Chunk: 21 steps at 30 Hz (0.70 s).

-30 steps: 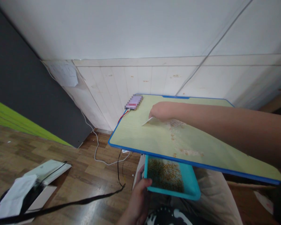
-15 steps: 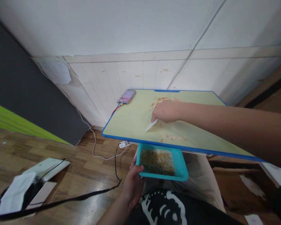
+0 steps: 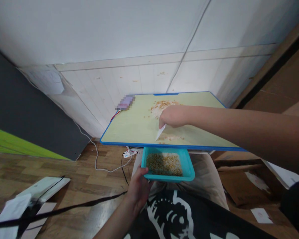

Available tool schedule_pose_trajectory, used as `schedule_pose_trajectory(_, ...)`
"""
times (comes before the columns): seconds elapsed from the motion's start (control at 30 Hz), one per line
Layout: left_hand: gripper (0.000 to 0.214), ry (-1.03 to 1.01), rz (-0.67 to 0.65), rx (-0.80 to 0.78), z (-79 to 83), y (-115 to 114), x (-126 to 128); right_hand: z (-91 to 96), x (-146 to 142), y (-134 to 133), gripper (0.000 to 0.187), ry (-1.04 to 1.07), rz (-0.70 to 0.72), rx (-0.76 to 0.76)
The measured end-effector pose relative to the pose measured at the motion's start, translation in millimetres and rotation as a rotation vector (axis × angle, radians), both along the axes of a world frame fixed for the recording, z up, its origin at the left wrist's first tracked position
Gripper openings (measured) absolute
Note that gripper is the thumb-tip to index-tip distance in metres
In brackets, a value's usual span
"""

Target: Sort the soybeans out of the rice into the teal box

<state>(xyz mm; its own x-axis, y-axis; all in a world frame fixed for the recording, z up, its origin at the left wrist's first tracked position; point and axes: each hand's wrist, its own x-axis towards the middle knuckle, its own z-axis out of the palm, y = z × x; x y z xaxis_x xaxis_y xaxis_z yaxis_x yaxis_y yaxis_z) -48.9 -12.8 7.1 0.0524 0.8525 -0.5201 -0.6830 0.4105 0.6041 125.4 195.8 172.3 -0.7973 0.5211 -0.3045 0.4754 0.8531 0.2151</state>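
My left hand grips the left rim of a turquoise plastic tray, thumb on top. Yellow kernels and white grains lie in the tray, which sits just below the table's front edge. Over the tabletop, my right hand is closed on a flat white card, held tilted with its lower end near the surface. Behind this hand is a pile of yellow kernels and white grains. A thin strip of grains lies between the card and the front edge.
A blurred purple device with a red cable rests at the table's back left corner. A power strip and cables are on the floor below. A cardboard box stands at right, papers at left.
The camera view has shifted. My right hand and the card have come away from the pile toward the front edge, and more of the pile shows. My left hand still holds the tray.
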Motion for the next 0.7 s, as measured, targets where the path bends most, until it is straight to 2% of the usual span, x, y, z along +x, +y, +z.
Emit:
schedule_pose_trajectory(0.2, 0.049, -0.006, -0.021, 0.032, 4.8, 2.3, 3.0, 12.2, 4.7, -4.4, 0.053, 0.113, -0.039, -0.018)
schedule_pose_trajectory(0.4, 0.053, 0.039, -0.003, 0.014, 9.2, 5.7, 1.2, 29.2, 12.5, -3.2, 0.046, 0.166, -0.245, 0.089)
schedule_pose_trajectory(0.5, 0.052, 0.067, 0.009, 0.005, 10.6, 5.7, -2.0, 27.3, 13.4, -1.4, 0.047, 0.178, -0.295, 0.09)
schedule_pose_trajectory(0.7, 0.045, 0.135, 0.047, -0.032, 12.1, 0.9, -16.0, 12.5, 13.9, 9.6, 0.035, 0.206, -0.402, 0.022)
